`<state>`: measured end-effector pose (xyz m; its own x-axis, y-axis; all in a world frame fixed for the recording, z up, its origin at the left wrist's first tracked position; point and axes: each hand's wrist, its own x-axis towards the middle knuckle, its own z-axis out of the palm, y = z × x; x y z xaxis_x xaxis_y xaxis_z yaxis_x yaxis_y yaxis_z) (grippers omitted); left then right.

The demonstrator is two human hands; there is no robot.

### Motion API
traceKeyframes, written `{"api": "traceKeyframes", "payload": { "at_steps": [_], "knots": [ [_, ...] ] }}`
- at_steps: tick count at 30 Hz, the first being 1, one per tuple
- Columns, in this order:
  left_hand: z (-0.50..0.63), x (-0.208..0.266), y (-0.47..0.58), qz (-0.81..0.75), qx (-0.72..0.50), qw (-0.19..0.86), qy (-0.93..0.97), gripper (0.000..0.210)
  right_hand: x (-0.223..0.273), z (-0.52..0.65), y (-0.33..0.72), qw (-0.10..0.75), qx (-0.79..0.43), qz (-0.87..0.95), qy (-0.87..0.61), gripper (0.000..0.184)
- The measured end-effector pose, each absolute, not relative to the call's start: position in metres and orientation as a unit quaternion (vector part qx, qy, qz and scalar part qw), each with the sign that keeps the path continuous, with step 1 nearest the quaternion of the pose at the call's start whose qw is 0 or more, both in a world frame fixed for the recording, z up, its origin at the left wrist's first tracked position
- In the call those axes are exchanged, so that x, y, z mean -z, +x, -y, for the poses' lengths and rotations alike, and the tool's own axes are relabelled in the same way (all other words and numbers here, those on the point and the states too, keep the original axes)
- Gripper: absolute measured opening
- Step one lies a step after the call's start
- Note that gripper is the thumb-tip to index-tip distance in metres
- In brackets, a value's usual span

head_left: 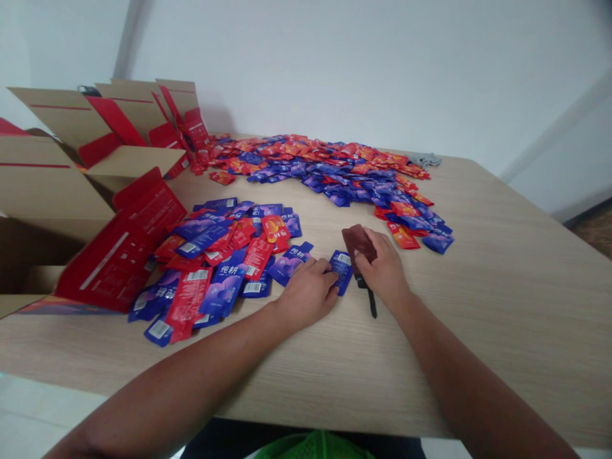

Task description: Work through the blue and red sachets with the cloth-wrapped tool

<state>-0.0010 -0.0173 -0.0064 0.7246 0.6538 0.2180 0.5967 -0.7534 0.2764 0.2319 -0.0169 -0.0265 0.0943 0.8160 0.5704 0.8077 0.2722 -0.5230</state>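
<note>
My right hand [384, 268] grips a flat dark brown piece [358, 245], with a black strap-like end [371, 305] pointing down toward the table; its exact kind I cannot make out. Just left of it, my left hand [310, 293] is curled, its fingertips at the edge of a blue sachet [342, 268] that shows a white label. Another blue sachet [291, 258] with purple print lies by the knuckles of that hand. Further left spreads a loose pile of blue and red sachets [224, 274].
Open cardboard boxes [48, 146] with red flaps stand along the left side. A long heap of red, orange and blue sachets [325, 166] curves across the back of the wooden table [502, 306]. A grey crumpled item [425, 159] lies at its right end, near the wall.
</note>
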Motion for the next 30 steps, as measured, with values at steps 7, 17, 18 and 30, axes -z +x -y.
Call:
{"api": "traceKeyframes", "payload": {
  "at_steps": [7,17,18,30],
  "knots": [
    [0.015,0.010,0.001,-0.344,-0.166,0.100,0.919,0.019,0.017,0.030,0.213,0.318,-0.098,0.799,-0.501,0.061],
    [0.014,0.008,0.002,-0.339,-0.155,0.087,0.924,0.017,0.026,0.017,0.209,0.273,-0.059,0.808,-0.518,0.060],
    [0.014,0.008,0.003,-0.341,-0.151,0.087,0.924,0.017,0.027,0.016,0.209,0.275,-0.059,0.804,-0.525,0.060],
    [0.017,0.002,0.003,-0.353,-0.133,0.083,0.922,0.016,0.035,0.004,0.236,0.380,-0.048,0.714,-0.587,0.059]
  ]
}}
